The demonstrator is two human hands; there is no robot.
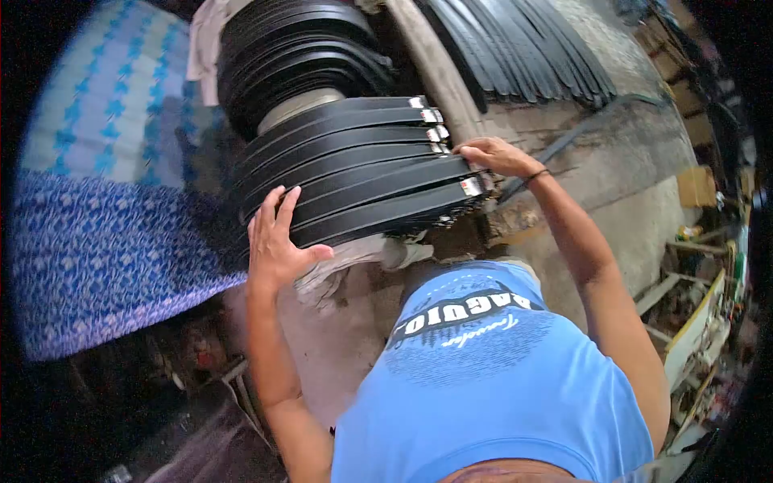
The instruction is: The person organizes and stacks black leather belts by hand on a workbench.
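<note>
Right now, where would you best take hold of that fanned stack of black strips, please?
Probably at both ends, as now: left hand pressing the plain end, right hand on the metal-tipped end. The strips are long, flat and fanned, so squeezing from the two ends likely keeps them together.

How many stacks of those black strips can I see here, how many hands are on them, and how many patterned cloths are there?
Stacks of black strips: 3, the near stack, the back stack, the far stack
Hands on the near stack: 2, left hand, right hand
Patterned cloths: 2, blue, pale
Total: 7
</note>
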